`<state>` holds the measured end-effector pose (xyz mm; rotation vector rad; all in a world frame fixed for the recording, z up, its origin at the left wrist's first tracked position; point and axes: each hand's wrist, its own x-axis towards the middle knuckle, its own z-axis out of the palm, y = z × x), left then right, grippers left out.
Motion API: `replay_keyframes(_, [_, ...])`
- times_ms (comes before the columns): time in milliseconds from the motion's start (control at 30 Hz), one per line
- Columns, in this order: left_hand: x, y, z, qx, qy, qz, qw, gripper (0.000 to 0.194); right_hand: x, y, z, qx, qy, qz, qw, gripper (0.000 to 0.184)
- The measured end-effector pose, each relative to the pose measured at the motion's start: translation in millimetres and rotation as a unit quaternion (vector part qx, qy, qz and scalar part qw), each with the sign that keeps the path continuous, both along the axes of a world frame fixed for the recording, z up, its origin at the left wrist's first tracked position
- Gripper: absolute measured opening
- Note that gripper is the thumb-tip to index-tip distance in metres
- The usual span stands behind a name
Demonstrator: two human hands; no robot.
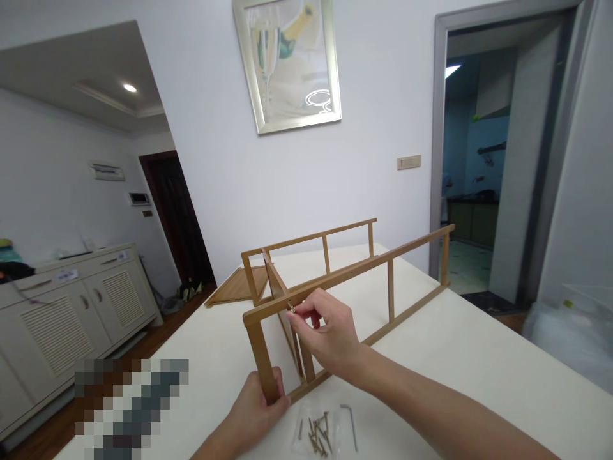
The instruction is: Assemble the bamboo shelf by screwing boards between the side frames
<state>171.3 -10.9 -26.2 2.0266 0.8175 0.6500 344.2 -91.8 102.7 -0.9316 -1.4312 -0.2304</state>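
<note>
A wooden shelf frame [335,276] lies on its side on the white table, its two ladder-like sides joined by a slatted panel [275,275]. My left hand [256,406] is wrapped round the lower end of the near side's short end bar. With thumb and forefinger, my right hand [328,329] pinches a small metal screw [291,308] at the near side's upper rail, where the panel meets it. How deep the screw sits cannot be seen. Close to me lie a clear plastic bag [318,434] with several screws and a hex key [352,425].
Another slatted wooden panel [237,285] rests on the white table [479,358] at the far left. A louvred cabinet [76,313] stands left of the table. Clear plastic wrapping [565,338] lies at the right, near a doorway.
</note>
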Motion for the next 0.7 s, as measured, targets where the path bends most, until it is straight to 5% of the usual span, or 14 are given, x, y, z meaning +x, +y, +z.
replay_keyframes(700, [-3, 6, -11.3, 0.004, 0.007, 0.000, 1.000, 0.014, 1, -1, 18.8, -0.133, -0.013, -0.052, 0.990, 0.021])
